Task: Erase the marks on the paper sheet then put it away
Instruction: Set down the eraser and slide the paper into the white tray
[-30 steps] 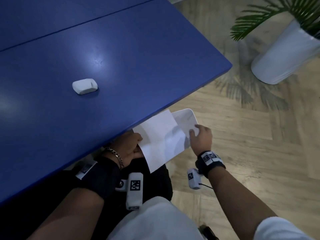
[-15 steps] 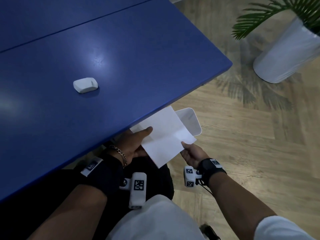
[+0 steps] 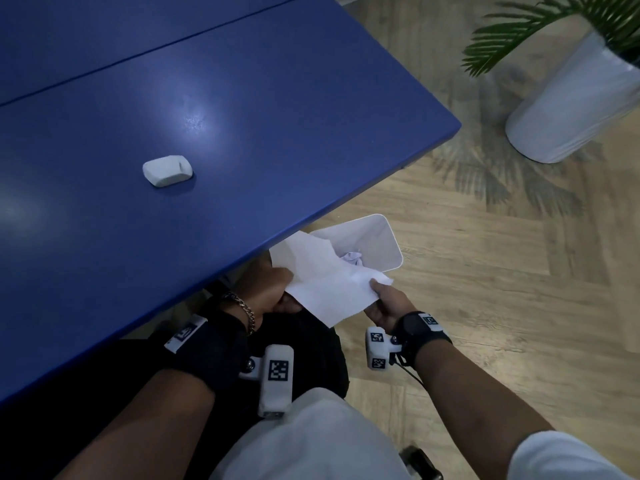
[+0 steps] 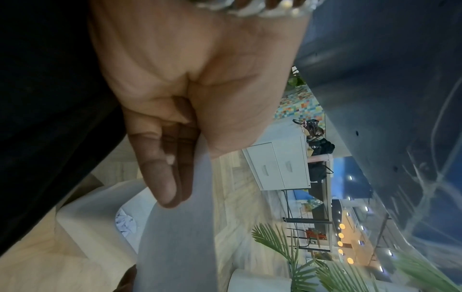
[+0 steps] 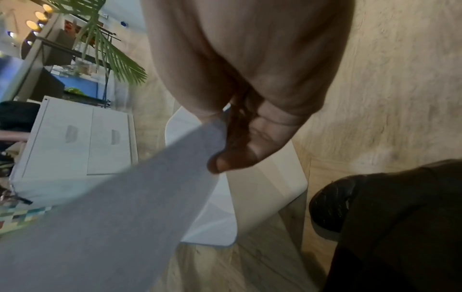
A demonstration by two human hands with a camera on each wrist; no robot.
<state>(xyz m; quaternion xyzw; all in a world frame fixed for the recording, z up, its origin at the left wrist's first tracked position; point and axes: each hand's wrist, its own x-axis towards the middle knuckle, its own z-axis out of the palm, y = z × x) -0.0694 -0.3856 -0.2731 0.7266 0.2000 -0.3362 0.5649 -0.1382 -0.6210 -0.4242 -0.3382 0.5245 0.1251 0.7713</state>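
Two hands pinch one creased white paper sheet (image 3: pixel 322 282): my left hand (image 3: pixel 273 289), my right hand (image 3: pixel 384 303). Erasing looks done; dropping into white plastic bin (image 3: pixel 388 237) remains.

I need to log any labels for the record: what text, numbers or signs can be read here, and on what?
No readable words or numbers anywhere.
Wrist camera units and wristbands: square black-and-white marker patterns only, no letters.
Paper sheet, gripped by the left hand and the right hand: the visible side looks blank.
Eraser, bin: no label visible.
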